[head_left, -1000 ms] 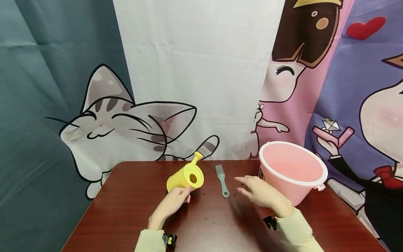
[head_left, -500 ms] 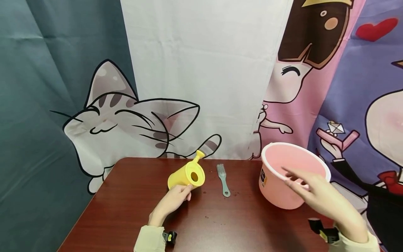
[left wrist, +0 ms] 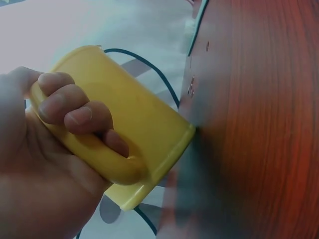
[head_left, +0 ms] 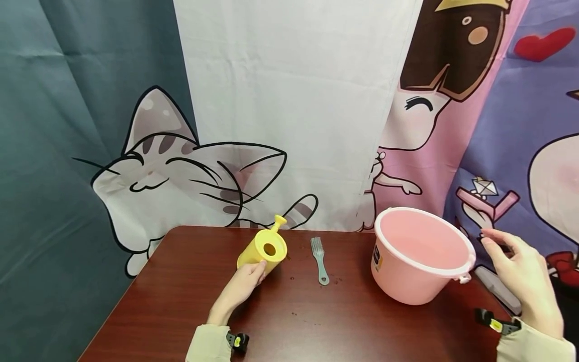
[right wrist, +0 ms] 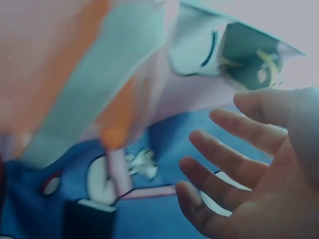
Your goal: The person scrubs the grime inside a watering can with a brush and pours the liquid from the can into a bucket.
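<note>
A small yellow watering can [head_left: 249, 254] leans at the left middle of the table, its round opening turned toward me and its spout pointing away. My left hand [head_left: 239, 284] grips it by the handle; in the left wrist view the fingers [left wrist: 82, 117] curl through the handle, and the can's base edge is right at the tabletop. My right hand [head_left: 526, 271] is raised just right of the pink bucket [head_left: 402, 284], apart from its rim, with nothing in it. Its loosely spread fingers [right wrist: 224, 154] face the blurred bucket side in the right wrist view.
Between the can and the bucket lies a grey-green fork [head_left: 319, 264], tines toward the back. Small dark specks mark the brown table [head_left: 289, 332] around it. A printed cloth backdrop [head_left: 289, 100] hangs behind the table's far edge.
My right hand has swept right, from beside the fork, across the front of the bucket to its far side. The left hand and watering can have shifted slightly left.
</note>
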### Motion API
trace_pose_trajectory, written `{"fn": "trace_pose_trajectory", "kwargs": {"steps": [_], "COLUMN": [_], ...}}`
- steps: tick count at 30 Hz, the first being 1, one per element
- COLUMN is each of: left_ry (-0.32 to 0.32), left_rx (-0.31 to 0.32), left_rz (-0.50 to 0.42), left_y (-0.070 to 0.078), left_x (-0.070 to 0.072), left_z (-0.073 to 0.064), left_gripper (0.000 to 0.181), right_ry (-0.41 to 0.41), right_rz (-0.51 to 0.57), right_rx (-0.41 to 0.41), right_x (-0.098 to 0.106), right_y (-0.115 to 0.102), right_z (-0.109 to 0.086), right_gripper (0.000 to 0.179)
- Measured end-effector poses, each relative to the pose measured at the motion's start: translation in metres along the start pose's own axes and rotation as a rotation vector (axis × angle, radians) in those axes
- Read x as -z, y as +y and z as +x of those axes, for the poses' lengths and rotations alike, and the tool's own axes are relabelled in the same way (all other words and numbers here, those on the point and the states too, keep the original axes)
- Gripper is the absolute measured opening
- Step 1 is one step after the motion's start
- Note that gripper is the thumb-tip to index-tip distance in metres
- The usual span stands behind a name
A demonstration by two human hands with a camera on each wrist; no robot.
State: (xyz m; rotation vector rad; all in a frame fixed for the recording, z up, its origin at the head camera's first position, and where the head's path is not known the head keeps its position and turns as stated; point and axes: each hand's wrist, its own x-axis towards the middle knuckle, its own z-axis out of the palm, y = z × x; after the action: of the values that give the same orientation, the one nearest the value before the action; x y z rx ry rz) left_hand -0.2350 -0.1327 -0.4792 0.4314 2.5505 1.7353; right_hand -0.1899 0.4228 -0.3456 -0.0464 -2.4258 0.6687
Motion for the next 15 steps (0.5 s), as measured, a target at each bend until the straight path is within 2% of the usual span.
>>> {"fn": "trace_pose_trajectory", "kwargs": {"steps": [6, 13, 15], "left_ry": [0.013, 0.027, 0.029], "left_rx": [0.026, 0.031, 0.032], "left_rz": [-0.076, -0.079, -0.089], "left_y": [-0.004, -0.009, -0.01], "left_x": [0.005, 0.009, 0.01], "left_z": [-0.002, -0.002, -0.002], "left_gripper": [0.054, 0.053, 0.053], "right_ry": [-0.068, -0.126, -0.142], "right_rz": [0.009, 0.029, 0.037], "right_rx": [-0.119, -0.1, -0.115], "right_x": [-0.015, -0.03, -0.032], "right_y": [0.032, 0.052, 0.056], "right_z": [0.001, 0.0, 0.001], "right_gripper": [0.043, 0.04, 0.042]}}
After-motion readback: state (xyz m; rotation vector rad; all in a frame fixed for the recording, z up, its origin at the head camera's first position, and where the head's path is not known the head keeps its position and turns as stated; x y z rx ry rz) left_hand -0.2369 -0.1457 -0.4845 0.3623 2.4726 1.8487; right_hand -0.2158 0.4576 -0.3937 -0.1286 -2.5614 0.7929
